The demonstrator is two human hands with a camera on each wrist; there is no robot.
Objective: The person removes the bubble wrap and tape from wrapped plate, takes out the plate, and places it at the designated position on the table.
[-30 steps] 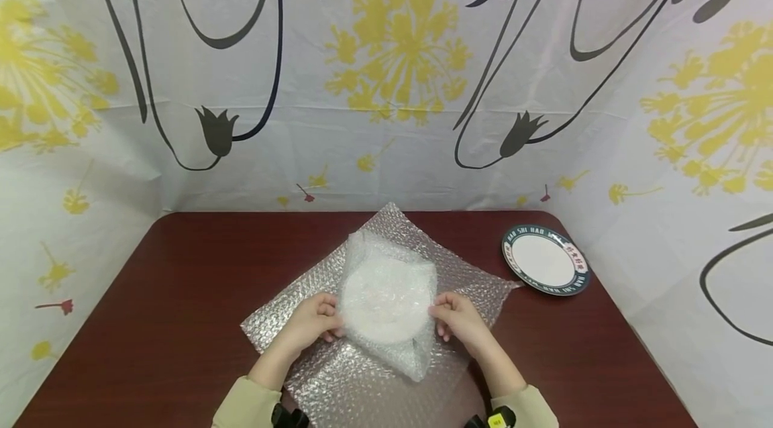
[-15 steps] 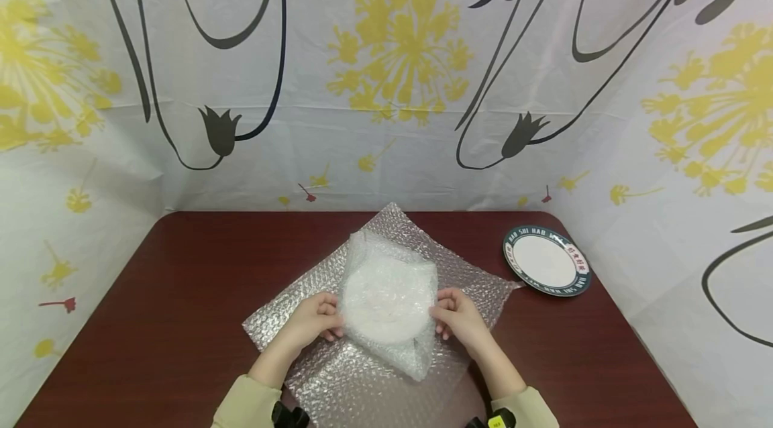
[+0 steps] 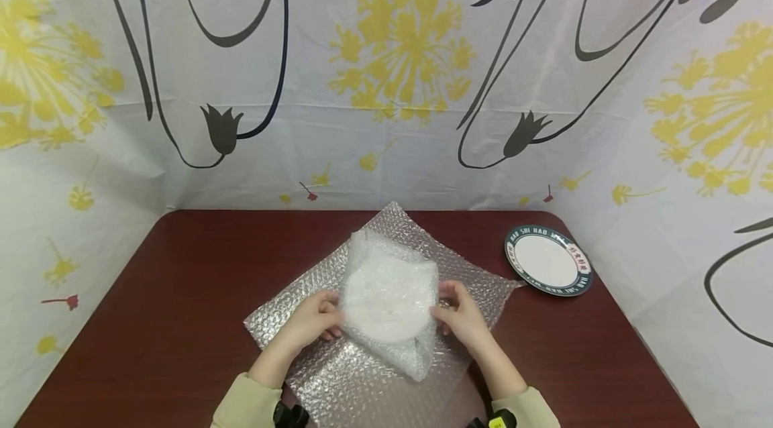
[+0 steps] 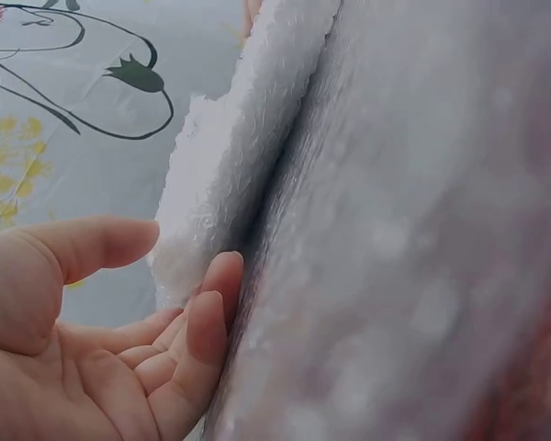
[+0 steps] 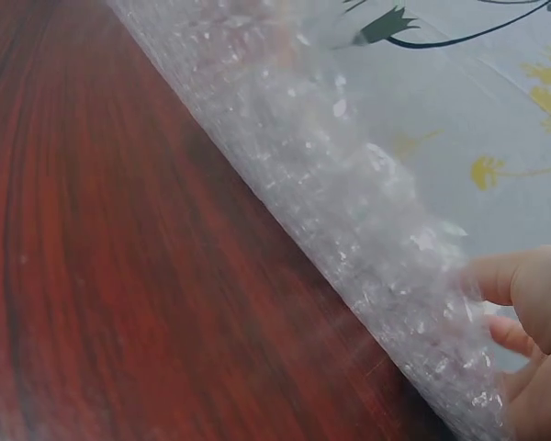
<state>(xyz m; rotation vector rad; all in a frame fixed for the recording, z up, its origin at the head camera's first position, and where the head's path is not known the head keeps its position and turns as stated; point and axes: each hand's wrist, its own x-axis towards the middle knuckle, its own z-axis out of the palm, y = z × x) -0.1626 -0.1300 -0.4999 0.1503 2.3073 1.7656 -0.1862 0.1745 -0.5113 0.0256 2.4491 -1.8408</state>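
Note:
A bubble-wrapped plate (image 3: 386, 297), round and white through the clear plastic, lies in the middle of the head view. Beneath it a larger sheet of bubble wrap (image 3: 326, 374) is spread cornerwise on the table. My left hand (image 3: 311, 321) holds the packet's left edge; the left wrist view has the thumb above the edge and curled fingers below. On the opposite side my right hand (image 3: 461, 317) grips the right edge, thumb on the near face and other fingers behind. Crinkled bubble wrap (image 5: 349, 220) hides part of those fingers in the right wrist view.
A white plate (image 3: 546, 260) with a dark green lettered rim sits at the back right of the reddish-brown table (image 3: 199, 267), near the large sheet's right corner. A patterned white cloth (image 3: 374, 159) hangs around the table's back and sides.
The fingers of my right hand have shifted slightly up along the packet's right edge. My left hand and the packet stay nearly in place; the head view drifts a little.

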